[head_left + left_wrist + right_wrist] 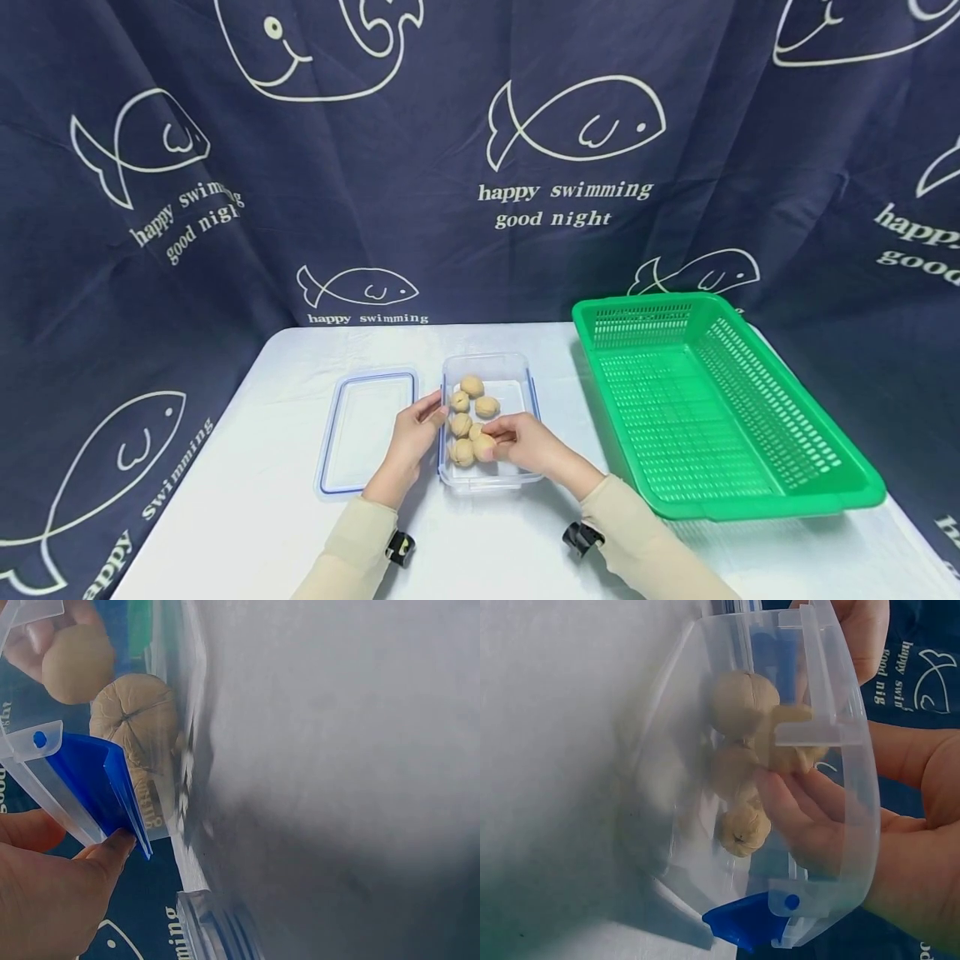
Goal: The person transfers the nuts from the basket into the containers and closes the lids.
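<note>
A clear plastic food container [513,392] with blue side latches stands on the table, with several walnuts [487,407] inside, mostly along its left side. My left hand [412,433] grips the container's left wall, its thumb and a finger pinching the edge by the blue latch [94,776] in the left wrist view. Reaching in over the right side, my right hand [534,446] holds a walnut [482,448] between thumb and fingers, low among the others. Through the clear wall in the right wrist view, the fingers [780,799] show beside the walnuts [742,701].
A clear lid [367,433] with a blue seal lies flat left of the container. To the right stands a large green plastic basket [678,417] with perforated walls. Behind the white table [247,500] hangs a dark blue cloth [450,233] with fish drawings.
</note>
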`<state>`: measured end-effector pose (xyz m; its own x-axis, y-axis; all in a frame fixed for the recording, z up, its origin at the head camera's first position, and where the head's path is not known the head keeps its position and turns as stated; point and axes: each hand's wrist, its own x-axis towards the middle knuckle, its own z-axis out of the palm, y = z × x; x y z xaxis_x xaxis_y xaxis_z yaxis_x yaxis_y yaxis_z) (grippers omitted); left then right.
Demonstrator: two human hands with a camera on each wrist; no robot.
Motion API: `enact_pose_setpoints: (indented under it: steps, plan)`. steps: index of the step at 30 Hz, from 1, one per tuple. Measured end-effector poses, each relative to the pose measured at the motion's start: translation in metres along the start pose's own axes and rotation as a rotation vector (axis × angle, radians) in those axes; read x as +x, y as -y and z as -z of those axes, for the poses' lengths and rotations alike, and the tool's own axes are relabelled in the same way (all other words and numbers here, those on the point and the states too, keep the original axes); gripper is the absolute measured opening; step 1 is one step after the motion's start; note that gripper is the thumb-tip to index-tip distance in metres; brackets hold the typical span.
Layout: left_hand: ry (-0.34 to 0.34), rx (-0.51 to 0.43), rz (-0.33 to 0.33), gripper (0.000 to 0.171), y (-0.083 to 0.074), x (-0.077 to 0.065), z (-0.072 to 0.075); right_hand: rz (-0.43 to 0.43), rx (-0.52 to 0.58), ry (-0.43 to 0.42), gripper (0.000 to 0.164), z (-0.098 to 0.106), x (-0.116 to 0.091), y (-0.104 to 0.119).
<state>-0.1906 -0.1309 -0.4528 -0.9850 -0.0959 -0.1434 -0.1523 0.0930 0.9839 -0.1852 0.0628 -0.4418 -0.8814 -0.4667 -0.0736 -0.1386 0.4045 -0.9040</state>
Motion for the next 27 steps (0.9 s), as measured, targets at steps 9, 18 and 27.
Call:
enact_pose_setpoints:
  steps: [9,18,27]
  plan:
    - [-0.005,-0.015,0.001,0.041,0.011,0.009,0.001,0.050,0.063,-0.054,0.032,0.001,0.001,0.000]
    - [-0.034,0.034,-0.054,0.045,-0.004,0.002,0.008,0.116,0.124,-0.119,0.031,-0.004,0.005,0.014]
    - [-0.053,0.076,-0.073,0.047,-0.026,0.001,0.040,0.149,0.177,-0.153,0.027,-0.030,0.020,0.039]
